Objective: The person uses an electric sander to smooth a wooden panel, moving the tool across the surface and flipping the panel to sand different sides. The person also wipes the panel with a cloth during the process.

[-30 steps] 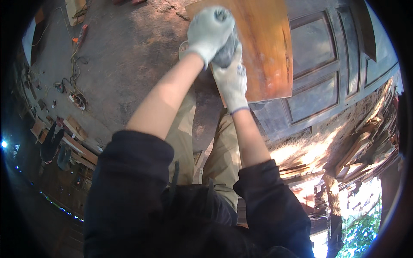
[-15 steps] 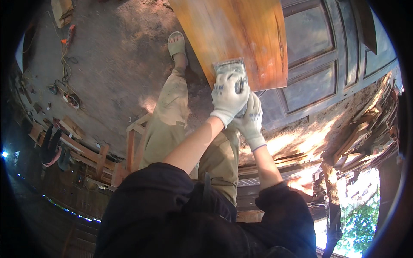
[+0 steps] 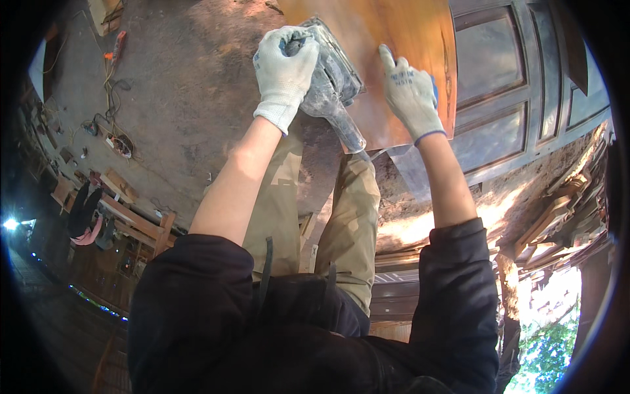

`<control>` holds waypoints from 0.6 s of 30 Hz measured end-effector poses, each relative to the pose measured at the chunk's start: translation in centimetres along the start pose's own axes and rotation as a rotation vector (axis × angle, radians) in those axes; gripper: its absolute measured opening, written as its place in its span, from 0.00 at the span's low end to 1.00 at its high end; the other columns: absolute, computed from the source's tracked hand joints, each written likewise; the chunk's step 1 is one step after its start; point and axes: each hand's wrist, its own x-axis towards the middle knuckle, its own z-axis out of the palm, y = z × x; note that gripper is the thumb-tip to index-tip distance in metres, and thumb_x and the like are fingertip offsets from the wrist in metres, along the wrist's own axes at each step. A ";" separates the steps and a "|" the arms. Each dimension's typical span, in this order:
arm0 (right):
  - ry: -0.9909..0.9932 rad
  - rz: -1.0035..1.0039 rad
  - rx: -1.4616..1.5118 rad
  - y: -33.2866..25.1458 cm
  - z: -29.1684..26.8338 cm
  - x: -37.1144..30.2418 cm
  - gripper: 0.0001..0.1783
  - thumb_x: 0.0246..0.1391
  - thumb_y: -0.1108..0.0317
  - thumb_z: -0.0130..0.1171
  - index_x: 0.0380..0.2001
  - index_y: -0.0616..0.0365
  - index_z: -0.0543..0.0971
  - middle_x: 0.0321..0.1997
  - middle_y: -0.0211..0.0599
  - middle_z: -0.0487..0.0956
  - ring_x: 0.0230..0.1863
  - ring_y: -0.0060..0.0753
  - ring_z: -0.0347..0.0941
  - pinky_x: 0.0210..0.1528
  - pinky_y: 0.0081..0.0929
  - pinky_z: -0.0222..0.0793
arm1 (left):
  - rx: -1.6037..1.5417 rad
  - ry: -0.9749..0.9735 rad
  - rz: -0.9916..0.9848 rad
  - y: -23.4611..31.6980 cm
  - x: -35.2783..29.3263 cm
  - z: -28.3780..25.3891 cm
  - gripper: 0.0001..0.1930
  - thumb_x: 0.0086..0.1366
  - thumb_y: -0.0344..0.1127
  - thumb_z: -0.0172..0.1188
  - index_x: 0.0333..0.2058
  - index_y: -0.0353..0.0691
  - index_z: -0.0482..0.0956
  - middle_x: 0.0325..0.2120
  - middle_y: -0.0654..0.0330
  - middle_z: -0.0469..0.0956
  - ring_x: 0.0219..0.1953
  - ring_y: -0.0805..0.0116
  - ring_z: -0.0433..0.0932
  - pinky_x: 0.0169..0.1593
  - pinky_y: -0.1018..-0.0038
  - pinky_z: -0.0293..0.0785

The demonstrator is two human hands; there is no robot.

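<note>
My left hand, in a white work glove, is closed round a dusty grey power sander. The sander sits tilted at the left edge of a glossy orange-brown wooden board, its tail end pointing toward my knees. My right hand, in a matching glove with some blue on it, lies palm down over the near right part of the board. Its index finger is stretched out and the hand holds nothing. Whether the sander's pad touches the board is hidden.
A dark panelled door lies beneath and to the right of the board. Stacked wood strips are at the right. On the left, an orange tool and cables lie on the dirt floor, near a wooden frame.
Both hands were together on the sander at the board's near edge. My left hand has carried it left and away from me; my right hand has let go and moved onto the board.
</note>
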 end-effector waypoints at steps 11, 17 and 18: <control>-0.026 0.091 -0.020 -1.1 0.0 -0.5 0.34 0.62 0.65 0.47 0.72 0.41 0.58 0.51 0.47 0.78 0.41 0.56 0.81 0.44 0.50 0.76 | -0.021 0.006 0.037 0.8 -1.2 1.1 0.10 0.54 0.37 0.70 0.34 0.40 0.84 0.34 0.56 0.82 0.38 0.61 0.82 0.47 0.67 0.76; 0.199 -0.163 0.643 -1.7 0.3 -6.9 0.38 0.52 0.74 0.51 0.69 0.53 0.62 0.51 0.51 0.76 0.54 0.54 0.74 0.55 0.46 0.71 | -0.012 0.125 -0.008 0.0 -5.0 2.5 0.11 0.55 0.35 0.69 0.35 0.36 0.82 0.35 0.53 0.81 0.38 0.60 0.81 0.47 0.69 0.76; 0.340 -0.236 0.771 -3.6 -0.2 -8.9 0.40 0.47 0.75 0.52 0.68 0.57 0.63 0.53 0.55 0.73 0.58 0.57 0.69 0.60 0.46 0.68 | -0.055 0.139 -0.082 -0.2 -6.2 3.0 0.11 0.55 0.35 0.68 0.35 0.35 0.82 0.34 0.53 0.81 0.38 0.60 0.81 0.47 0.68 0.76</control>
